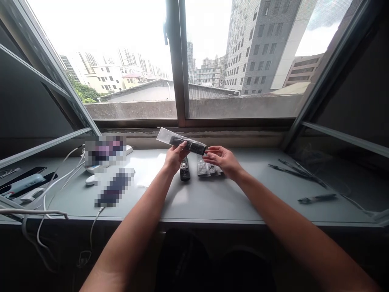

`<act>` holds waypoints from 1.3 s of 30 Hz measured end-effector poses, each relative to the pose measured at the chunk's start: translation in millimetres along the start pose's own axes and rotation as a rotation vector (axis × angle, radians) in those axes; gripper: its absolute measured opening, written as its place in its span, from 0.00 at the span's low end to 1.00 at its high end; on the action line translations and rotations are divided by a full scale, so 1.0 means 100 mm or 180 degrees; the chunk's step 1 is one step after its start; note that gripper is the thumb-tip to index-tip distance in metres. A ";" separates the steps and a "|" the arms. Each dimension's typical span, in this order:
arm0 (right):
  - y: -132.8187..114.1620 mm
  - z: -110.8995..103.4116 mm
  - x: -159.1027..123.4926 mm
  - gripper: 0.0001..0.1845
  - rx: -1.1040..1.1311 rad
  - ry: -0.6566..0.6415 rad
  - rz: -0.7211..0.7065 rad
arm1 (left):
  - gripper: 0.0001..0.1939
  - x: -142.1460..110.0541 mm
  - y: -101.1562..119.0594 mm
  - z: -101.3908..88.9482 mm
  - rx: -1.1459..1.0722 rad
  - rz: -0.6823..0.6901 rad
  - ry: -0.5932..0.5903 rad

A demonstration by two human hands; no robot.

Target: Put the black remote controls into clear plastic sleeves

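Observation:
A black remote control (194, 146) in a clear plastic sleeve (165, 135) is held slanting above the desk. My left hand (176, 157) is closed around its middle, thumb on top over the buttons. The loose end of the sleeve sticks out to the left. At the right end, the fingertips of my right hand (223, 160) pinch the edge of the sleeved remote; the exact grip is partly hidden. Below my left hand, a second black remote control (184, 170) lies bare on the desk. Small clear packets (203, 167) lie beside it, partly covered by my right hand.
The grey desk (212, 202) ends at a window sill. To the left are a blurred-out phone-like object (114, 188), a white round item (90, 180) and white cables (45, 198). Dark pen-like items (317, 198) lie on the right. Metal frame bars flank both sides.

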State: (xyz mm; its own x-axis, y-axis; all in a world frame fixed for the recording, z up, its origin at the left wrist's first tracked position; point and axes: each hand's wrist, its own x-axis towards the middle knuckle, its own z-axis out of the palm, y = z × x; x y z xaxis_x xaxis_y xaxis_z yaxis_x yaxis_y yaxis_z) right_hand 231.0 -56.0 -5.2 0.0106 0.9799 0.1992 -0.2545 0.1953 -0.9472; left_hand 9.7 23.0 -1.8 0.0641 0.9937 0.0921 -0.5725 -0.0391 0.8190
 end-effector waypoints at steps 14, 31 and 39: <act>-0.08 0.05 -0.11 0.31 -0.0011 -0.1148 0.0116 | 0.21 -0.09 -0.09 0.04 0.0523 -0.0196 -0.0579; -0.06 -0.01 -0.03 0.36 -0.0906 0.0137 -0.0253 | 0.24 -0.07 -0.05 0.04 0.0758 0.0168 -0.0661; -0.13 0.10 -0.12 0.29 -0.1319 -0.0781 -0.0123 | 0.21 -0.21 -0.02 0.09 0.1134 -0.0021 -0.1664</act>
State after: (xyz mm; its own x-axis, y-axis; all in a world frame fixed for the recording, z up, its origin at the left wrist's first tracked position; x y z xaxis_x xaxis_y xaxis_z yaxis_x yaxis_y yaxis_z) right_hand 224.1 -71.1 7.5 -0.2288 0.9428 0.2425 0.1489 0.2800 -0.9484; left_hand 17.2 1.3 -0.2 0.5092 0.8148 0.2772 -0.2690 -0.1552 0.9506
